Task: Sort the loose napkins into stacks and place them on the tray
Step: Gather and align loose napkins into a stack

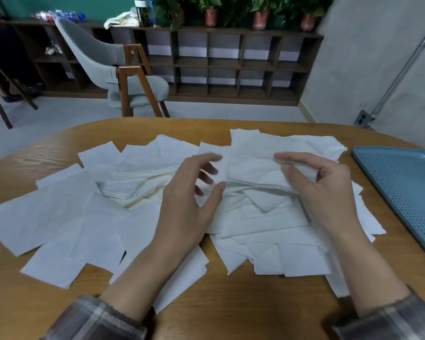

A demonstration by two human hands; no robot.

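Sleeves (93,320) in plaid fill the bottom corners of the frame, with both forearms reaching up from them over the table (231,303), which spans the whole lower half

Napkins (59,212) come next in size: a loose white heap across the middle of the frame, overlapping at all angles, some flat singles at left, some half-squared piles at centre. None lies on the tray (402,187), which sits at the right edge of the frame, just beside the heap, so the sorting looks barely begun

Left hand (192,200), centre frame, hovers over the heap with its fingers loosely curled and nothing in them that I can see. Right hand (322,192), right of centre, pinches a thin sheaf (260,185) between thumb and fingers at its right end, and the sheaf's layered edges fan out toward the left hand

My judgement is that these are very light, limp and thin. A single one will droop, crease or tear if dragged, and the sheets will slide over each other. Better to take hold at an edge or corner, square several together with both hands, then carry each stack with fingers under it and the thumb on top
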